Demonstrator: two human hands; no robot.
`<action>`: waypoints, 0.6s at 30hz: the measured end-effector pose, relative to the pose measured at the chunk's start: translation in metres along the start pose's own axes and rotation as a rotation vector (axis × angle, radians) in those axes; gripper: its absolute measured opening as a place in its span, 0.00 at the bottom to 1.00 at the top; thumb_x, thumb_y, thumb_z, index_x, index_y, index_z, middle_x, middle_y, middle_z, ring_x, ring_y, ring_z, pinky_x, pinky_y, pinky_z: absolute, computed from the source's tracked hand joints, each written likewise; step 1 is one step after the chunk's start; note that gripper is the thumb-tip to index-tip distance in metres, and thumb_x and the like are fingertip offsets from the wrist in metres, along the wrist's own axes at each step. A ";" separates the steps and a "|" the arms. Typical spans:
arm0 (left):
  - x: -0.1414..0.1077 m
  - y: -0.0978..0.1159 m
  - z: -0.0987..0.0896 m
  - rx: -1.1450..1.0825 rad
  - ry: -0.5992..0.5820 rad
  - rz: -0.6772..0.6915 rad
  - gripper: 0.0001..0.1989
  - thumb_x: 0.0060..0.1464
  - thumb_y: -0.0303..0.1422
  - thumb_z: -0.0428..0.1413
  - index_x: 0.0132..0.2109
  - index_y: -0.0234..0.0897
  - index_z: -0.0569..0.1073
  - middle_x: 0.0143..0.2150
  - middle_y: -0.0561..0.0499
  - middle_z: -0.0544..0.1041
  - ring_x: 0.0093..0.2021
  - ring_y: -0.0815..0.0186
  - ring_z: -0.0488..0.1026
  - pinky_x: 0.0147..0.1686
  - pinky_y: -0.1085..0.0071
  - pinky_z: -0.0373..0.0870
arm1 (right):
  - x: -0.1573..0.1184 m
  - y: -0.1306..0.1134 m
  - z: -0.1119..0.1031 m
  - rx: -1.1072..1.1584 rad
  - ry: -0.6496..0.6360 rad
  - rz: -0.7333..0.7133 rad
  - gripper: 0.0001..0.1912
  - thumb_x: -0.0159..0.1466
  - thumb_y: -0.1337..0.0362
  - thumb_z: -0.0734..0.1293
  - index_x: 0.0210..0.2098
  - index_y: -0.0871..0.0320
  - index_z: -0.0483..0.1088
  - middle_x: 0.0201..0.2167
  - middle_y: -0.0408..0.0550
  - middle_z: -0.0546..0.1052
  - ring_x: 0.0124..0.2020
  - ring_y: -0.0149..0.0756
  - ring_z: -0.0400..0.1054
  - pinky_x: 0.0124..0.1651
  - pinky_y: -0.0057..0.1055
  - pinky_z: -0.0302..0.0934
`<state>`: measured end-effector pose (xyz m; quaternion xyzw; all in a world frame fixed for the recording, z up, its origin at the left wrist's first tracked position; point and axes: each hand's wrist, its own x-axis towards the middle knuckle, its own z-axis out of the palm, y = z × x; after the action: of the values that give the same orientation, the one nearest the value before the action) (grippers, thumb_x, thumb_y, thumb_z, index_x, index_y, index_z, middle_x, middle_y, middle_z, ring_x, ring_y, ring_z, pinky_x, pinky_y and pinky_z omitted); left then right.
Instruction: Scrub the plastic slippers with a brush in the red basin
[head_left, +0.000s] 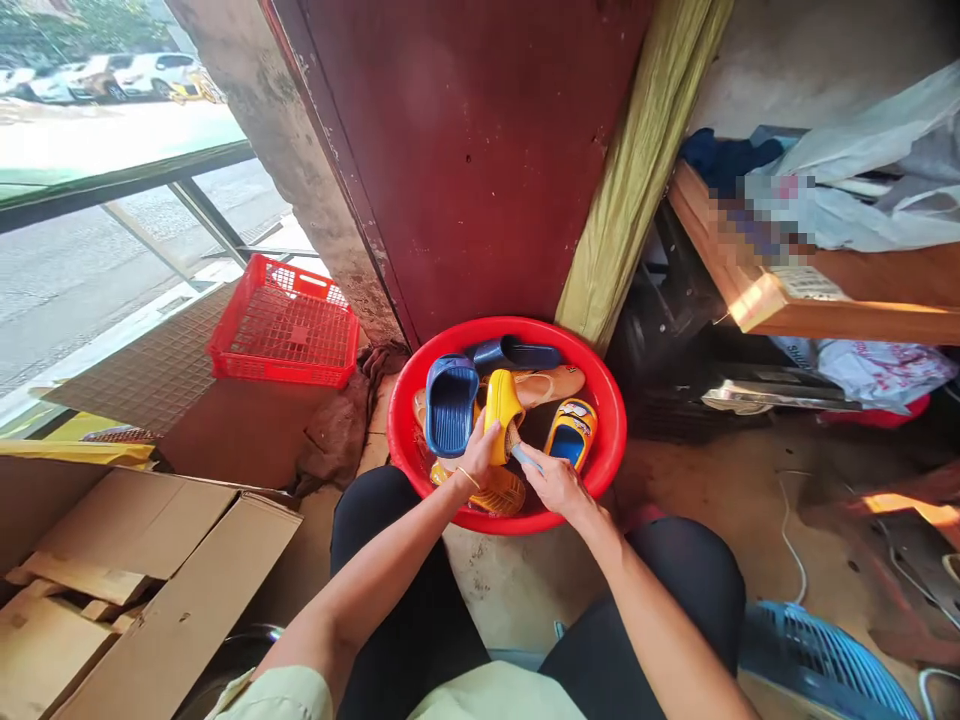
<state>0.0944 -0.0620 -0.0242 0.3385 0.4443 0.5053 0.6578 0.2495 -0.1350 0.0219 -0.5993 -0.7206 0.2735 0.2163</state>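
A yellow slipper [503, 400] is gripped by my left hand [480, 449] over the large red basin [616, 425]. My right hand [555, 484] is closed on the light blue handle of a brush [527, 458], whose bristle end meets the opening of that slipper. Inside the basin, a blue slipper [451, 408] stands at the left and a dark blue one [517, 354] lies at the back. A beige shoe [559, 384] is behind the yellow slipper. To the right rests a yellow slipper with a blue insole [571, 433]; another yellow one [501, 494] lies near the front rim.
A red plastic crate [292, 325] stands left of the basin, near a brown cloth [341, 430]. Cardboard boxes [135, 520] fill the lower left. A blue fan [832, 655] is at the lower right, below a wooden shelf [847, 310]. A dark red door [480, 160] rises behind the basin.
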 end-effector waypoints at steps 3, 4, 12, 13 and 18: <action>0.011 0.004 -0.004 -0.011 0.065 0.058 0.33 0.56 0.43 0.59 0.67 0.43 0.63 0.61 0.48 0.72 0.58 0.58 0.71 0.54 0.65 0.71 | -0.023 0.007 -0.008 0.066 -0.080 -0.060 0.25 0.68 0.63 0.60 0.64 0.51 0.67 0.54 0.45 0.78 0.52 0.37 0.75 0.53 0.29 0.69; 0.013 0.005 -0.005 -0.007 0.084 0.075 0.33 0.55 0.43 0.59 0.66 0.43 0.64 0.61 0.48 0.73 0.58 0.58 0.72 0.54 0.65 0.71 | -0.032 0.010 -0.012 0.063 -0.104 -0.071 0.25 0.68 0.63 0.60 0.63 0.51 0.68 0.54 0.45 0.78 0.52 0.37 0.75 0.53 0.30 0.69; 0.002 0.001 0.003 0.052 0.023 0.091 0.32 0.54 0.42 0.61 0.64 0.41 0.67 0.60 0.47 0.74 0.60 0.55 0.70 0.58 0.62 0.68 | -0.052 0.008 -0.014 -0.277 -0.083 0.068 0.23 0.70 0.60 0.60 0.63 0.43 0.68 0.46 0.47 0.82 0.44 0.40 0.78 0.45 0.31 0.69; -0.002 -0.002 0.004 0.076 -0.013 0.080 0.32 0.54 0.42 0.60 0.65 0.41 0.66 0.60 0.47 0.73 0.60 0.55 0.70 0.58 0.61 0.68 | -0.044 0.004 -0.010 -0.329 -0.070 0.117 0.23 0.70 0.61 0.60 0.64 0.44 0.66 0.43 0.49 0.83 0.41 0.40 0.78 0.43 0.31 0.69; -0.013 -0.006 0.001 0.189 -0.154 0.081 0.32 0.56 0.41 0.59 0.66 0.40 0.64 0.61 0.46 0.73 0.61 0.54 0.69 0.59 0.62 0.68 | -0.009 -0.002 -0.005 -0.285 -0.043 0.198 0.24 0.71 0.63 0.57 0.64 0.48 0.65 0.41 0.50 0.83 0.42 0.40 0.78 0.41 0.29 0.68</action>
<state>0.0967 -0.0758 -0.0263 0.4546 0.4241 0.4596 0.6342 0.2530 -0.1433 0.0266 -0.6859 -0.6940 0.2013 0.0856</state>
